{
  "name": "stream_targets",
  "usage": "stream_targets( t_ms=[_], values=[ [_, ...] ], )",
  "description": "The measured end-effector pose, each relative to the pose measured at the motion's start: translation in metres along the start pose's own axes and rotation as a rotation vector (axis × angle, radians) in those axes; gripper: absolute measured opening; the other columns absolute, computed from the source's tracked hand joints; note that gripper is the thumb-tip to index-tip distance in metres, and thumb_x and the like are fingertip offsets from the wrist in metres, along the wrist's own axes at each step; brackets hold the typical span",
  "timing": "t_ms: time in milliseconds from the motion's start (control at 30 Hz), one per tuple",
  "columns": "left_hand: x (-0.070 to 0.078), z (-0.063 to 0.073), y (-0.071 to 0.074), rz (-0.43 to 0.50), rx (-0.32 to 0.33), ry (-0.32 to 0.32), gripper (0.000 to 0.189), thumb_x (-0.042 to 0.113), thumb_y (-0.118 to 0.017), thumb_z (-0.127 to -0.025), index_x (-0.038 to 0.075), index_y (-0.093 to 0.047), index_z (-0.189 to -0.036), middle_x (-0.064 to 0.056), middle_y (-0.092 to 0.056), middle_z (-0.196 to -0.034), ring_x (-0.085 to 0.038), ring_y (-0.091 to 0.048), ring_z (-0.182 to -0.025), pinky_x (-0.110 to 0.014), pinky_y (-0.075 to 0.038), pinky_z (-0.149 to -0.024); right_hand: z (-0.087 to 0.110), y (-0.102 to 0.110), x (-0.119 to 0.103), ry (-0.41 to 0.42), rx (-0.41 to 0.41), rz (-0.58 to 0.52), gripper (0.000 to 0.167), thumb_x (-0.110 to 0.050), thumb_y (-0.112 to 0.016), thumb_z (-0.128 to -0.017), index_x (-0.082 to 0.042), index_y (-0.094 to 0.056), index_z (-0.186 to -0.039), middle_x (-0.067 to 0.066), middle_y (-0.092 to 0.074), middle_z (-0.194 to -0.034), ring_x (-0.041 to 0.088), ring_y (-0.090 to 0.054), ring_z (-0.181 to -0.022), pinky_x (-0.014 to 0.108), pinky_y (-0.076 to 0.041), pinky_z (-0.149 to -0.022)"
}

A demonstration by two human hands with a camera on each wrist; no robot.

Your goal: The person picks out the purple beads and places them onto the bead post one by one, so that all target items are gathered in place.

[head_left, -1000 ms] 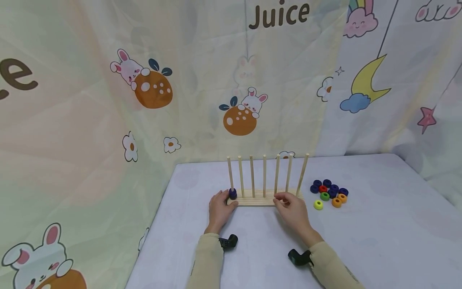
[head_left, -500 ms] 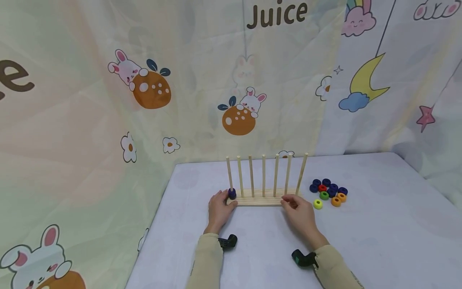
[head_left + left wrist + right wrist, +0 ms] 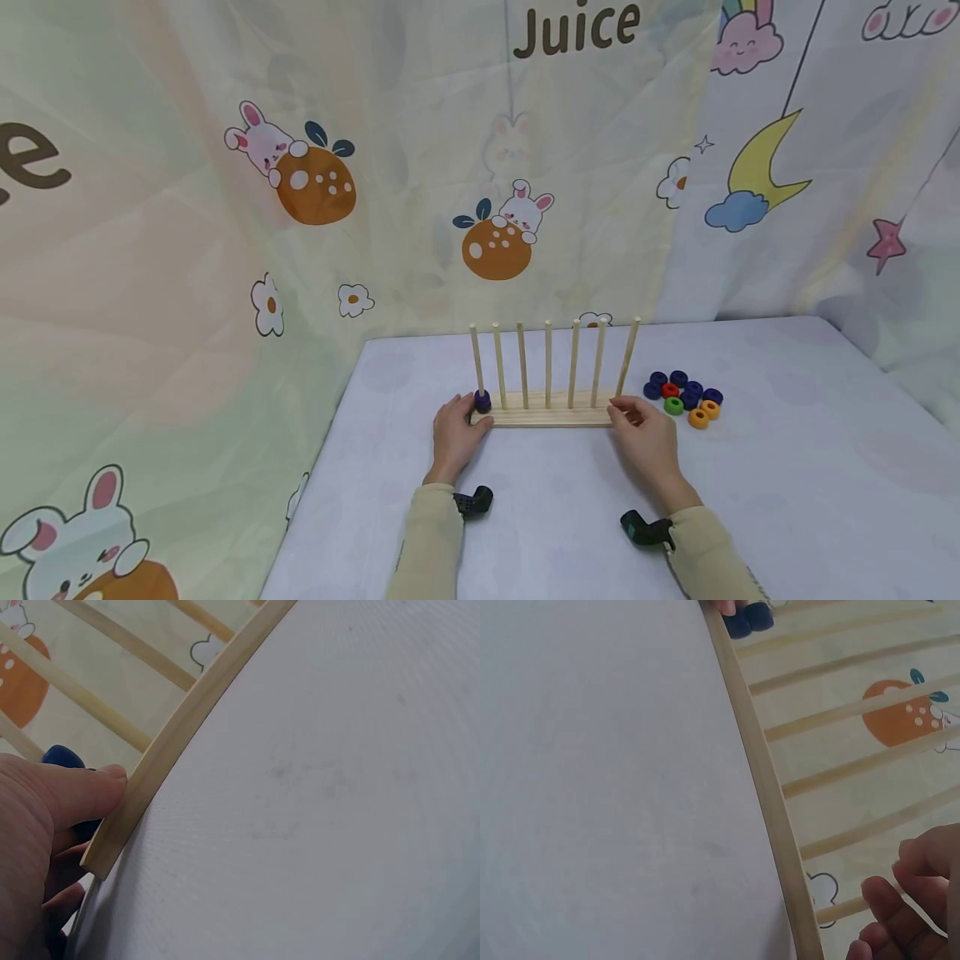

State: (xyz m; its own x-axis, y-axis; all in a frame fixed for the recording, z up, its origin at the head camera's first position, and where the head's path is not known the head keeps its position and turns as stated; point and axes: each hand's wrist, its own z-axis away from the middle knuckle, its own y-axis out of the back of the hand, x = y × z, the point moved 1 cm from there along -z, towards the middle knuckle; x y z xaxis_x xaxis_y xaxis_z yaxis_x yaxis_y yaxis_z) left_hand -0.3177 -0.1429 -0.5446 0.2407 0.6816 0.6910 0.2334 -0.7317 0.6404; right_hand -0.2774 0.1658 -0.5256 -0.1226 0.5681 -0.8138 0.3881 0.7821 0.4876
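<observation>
A wooden peg rack with a row of upright pegs stands on the table. Two dark blue beads are stacked at the foot of its leftmost peg. My left hand grips the rack's left end; in the left wrist view the thumb lies against the base beside the beads. My right hand is by the rack's right end, fingers loosely bent, and no bead shows between them in the right wrist view. Whether its fingertips touch the base I cannot tell. The other pegs carry no beads.
Right of the rack lies a loose cluster of beads: several dark blue ones, a red bead, a green bead and two orange beads. A printed cloth hangs behind the white table.
My right hand has moved rightward along the rack's front to its right end, and the yellow bead seen earlier is now hidden behind it. The left hand stays put.
</observation>
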Motion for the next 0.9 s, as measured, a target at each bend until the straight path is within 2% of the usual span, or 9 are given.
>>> stream_targets(
  t_ms=[300, 667, 900],
  values=[
    [0.001, 0.000, 0.001, 0.016, 0.002, 0.008, 0.050, 0.022, -0.075, -0.083, 0.003, -0.063, -0.128, -0.013, -0.064, -0.128, -0.035, -0.047, -0.132, -0.052, -0.023, -0.115, -0.006, 0.009, 0.006, -0.004, 0.077, 0.032, 0.017, -0.019, -0.067, -0.092, -0.007, -0.071, -0.103, 0.009, -0.071, -0.092, 0.017, -0.058, -0.077, 0.016, -0.045, -0.060],
    [0.000, 0.000, 0.001, 0.010, -0.017, 0.043, 0.052, 0.024, -0.075, -0.084, 0.004, -0.062, -0.130, -0.011, -0.064, -0.129, -0.032, -0.045, -0.134, -0.049, -0.021, -0.117, -0.011, 0.018, 0.009, -0.064, 0.095, 0.016, 0.022, -0.025, -0.065, -0.093, -0.008, -0.071, -0.105, 0.008, -0.071, -0.099, 0.013, -0.054, -0.078, 0.017, -0.043, -0.060],
    [-0.001, 0.000, 0.000, 0.011, -0.016, 0.038, 0.052, 0.024, -0.075, -0.084, 0.004, -0.062, -0.130, -0.011, -0.064, -0.129, -0.032, -0.046, -0.133, -0.050, -0.021, -0.117, -0.020, 0.025, 0.014, -0.016, 0.144, 0.039, 0.018, -0.021, -0.068, -0.092, -0.008, -0.073, -0.102, 0.008, -0.072, -0.092, 0.010, -0.054, -0.073, 0.015, -0.041, -0.058]
  ],
)
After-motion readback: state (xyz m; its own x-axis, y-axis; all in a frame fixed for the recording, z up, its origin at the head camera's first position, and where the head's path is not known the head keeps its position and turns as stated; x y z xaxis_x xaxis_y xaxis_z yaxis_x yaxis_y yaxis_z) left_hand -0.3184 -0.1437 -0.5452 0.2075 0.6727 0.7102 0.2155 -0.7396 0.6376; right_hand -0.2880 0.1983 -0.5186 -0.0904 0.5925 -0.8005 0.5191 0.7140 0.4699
